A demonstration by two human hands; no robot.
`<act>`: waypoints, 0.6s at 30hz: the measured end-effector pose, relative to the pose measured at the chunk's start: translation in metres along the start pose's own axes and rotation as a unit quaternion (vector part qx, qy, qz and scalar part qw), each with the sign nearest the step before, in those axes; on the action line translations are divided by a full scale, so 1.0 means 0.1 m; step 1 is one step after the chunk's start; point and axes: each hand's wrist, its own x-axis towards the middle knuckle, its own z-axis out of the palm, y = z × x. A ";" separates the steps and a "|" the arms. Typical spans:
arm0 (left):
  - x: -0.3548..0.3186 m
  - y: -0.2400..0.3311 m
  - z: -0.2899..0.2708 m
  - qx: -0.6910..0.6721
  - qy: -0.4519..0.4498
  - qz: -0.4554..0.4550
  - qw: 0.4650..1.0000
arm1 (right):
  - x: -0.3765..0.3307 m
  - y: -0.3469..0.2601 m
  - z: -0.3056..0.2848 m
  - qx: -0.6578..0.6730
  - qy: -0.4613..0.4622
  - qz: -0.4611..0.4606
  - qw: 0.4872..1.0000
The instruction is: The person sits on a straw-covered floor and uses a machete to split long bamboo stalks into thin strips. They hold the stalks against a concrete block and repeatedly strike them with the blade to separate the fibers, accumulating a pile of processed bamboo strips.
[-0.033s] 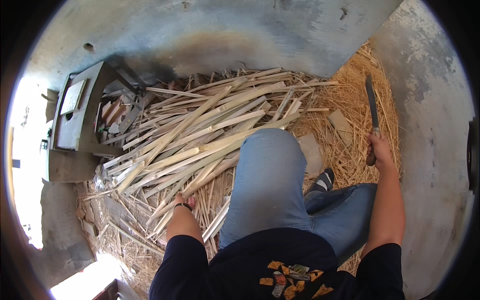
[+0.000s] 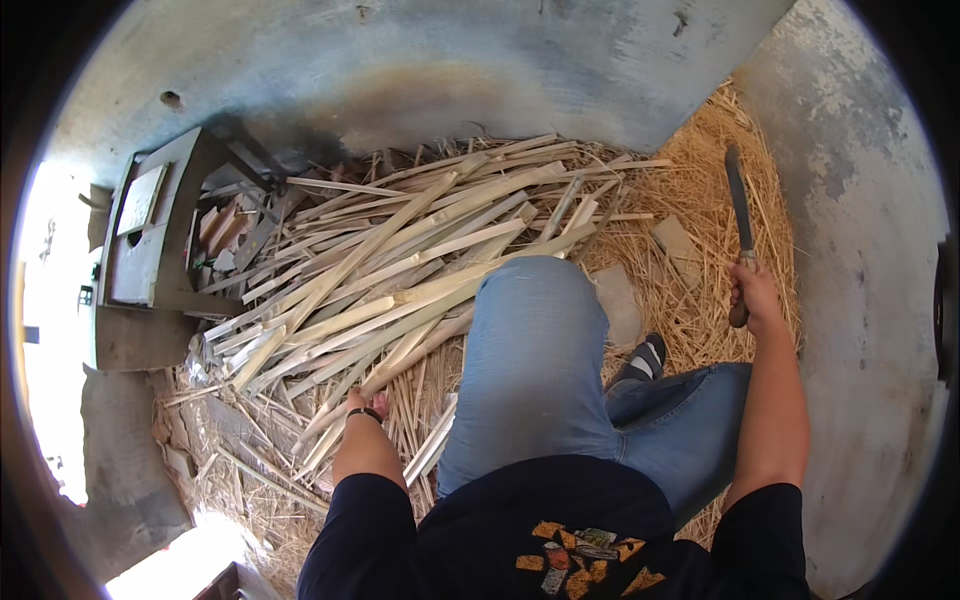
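Observation:
My right hand [image 2: 752,292] is closed around the handle of a long dark knife [image 2: 738,200], blade pointing up and away from me, over straw-like shavings [image 2: 700,300]. My left hand [image 2: 357,404] reaches down into a big pile of long pale split strips [image 2: 420,270] at my left. Its fingers are hidden among the strips, so whether it grips one does not show. A dark band sits on that wrist. My raised knee in blue jeans [image 2: 530,340] stands between the two hands.
A grey wooden box [image 2: 150,240] with scraps beside it stands at the left of the pile. Concrete walls [image 2: 450,70] close the far side and right. Two flat pale blocks [image 2: 615,300] [image 2: 675,240] lie in the shavings near my striped shoe [image 2: 645,360].

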 end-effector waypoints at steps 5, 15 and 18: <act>-0.01 0.17 -0.07 -0.050 -0.127 0.100 0.986 | -0.01 -0.07 0.06 0.003 -0.014 -0.004 1.000; -2.31 1.04 0.89 -0.072 -0.296 0.378 0.875 | -0.07 -0.14 0.04 0.015 -0.004 -0.024 1.000; -3.52 1.03 1.17 -0.006 -0.374 0.515 0.771 | -0.10 -0.20 0.02 0.020 -0.003 -0.048 0.999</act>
